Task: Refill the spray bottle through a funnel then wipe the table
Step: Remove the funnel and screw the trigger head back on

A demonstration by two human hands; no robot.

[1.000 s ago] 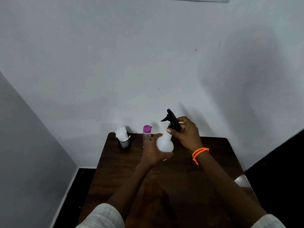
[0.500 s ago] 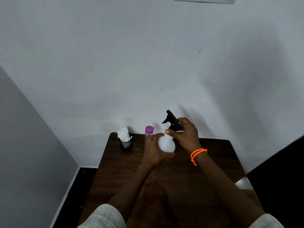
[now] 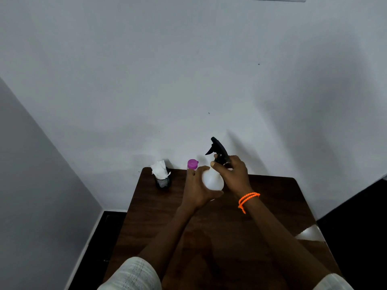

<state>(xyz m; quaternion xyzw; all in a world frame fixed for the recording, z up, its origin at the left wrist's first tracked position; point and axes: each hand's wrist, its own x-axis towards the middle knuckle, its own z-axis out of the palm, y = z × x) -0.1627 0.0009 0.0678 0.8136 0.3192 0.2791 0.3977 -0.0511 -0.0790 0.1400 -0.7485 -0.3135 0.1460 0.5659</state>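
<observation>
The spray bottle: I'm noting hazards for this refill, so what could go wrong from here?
The left hand holds the white spray bottle off the table while the right hand grips the black trigger head; a slip could drop it. The pink-capped bottle stands just behind the left hand and might get knocked over. No funnel is visible, so pouring could spill.

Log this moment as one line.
left hand: holds spray bottle body | right hand: grips black trigger head | funnel: unseen
</observation>
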